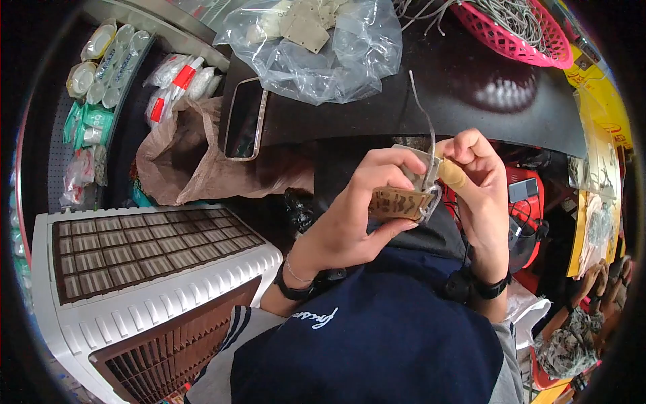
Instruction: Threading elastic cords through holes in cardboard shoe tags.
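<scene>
My left hand (353, 219) grips a small stack of tan printed cards (393, 203) by its edges, thumb below and fingers above. A thin grey cord (418, 99) passes by the stack's right corner, with a loop at that corner and one free end sticking up. Beside it, my right hand (483, 178) is closed, its fingers curled and pressed together at the cord. A tan covering wraps its thumb. What exactly the right fingers pinch is hidden. Both hands are above my lap, just off the near edge of the black table (323, 124).
A clear plastic bag (330, 71) holding more cards and a pink basket (498, 42) of grey cords rest on the table. A phone (245, 121) lies at its left edge. Left stand a brown sack (202, 151) and a white air cooler (222, 283). People's hands show far right.
</scene>
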{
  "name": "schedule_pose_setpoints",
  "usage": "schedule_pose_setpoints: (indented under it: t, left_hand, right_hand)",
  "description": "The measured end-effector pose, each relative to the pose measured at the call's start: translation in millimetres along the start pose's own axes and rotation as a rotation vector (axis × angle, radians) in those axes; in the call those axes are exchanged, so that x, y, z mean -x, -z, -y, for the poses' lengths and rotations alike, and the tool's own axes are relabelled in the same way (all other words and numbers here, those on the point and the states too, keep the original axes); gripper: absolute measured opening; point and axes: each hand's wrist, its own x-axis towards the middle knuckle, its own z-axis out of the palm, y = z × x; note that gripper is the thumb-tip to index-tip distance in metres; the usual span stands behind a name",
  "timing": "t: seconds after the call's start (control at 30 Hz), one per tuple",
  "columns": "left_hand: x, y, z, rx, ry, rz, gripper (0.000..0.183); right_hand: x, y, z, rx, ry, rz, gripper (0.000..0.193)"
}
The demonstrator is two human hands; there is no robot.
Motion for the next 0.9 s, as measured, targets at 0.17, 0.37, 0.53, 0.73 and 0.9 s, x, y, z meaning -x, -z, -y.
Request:
schedule_pose_setpoints:
  t: [0.17, 0.37, 0.53, 0.73, 0.9]
  left_hand:
    - [-3, 3, -1, -0.048, -0.006, 0.005, 0.065]
    - [-3, 4, -1, -0.098, 0.008, 0.000, 0.062]
    - [-2, 2, 0, -0.073, 0.007, -0.029, 0.060]
    - [-4, 5, 0, -0.171, -0.001, 0.000, 0.063]
    - [-5, 0, 0, -0.232, 0.001, 0.013, 0.061]
  right_hand:
    - [4, -7, 5, 0.175, 0.018, -0.066, 0.016]
    - [7, -15, 15, 0.622, 0.216, -0.061, 0.019]
    - [10, -18, 16, 0.958, 0.429, -0.036, 0.027]
    - [10, -17, 11, 1.010, 0.472, -0.045, 0.029]
    - [7, -15, 8, 0.958, 0.381, -0.089, 0.023]
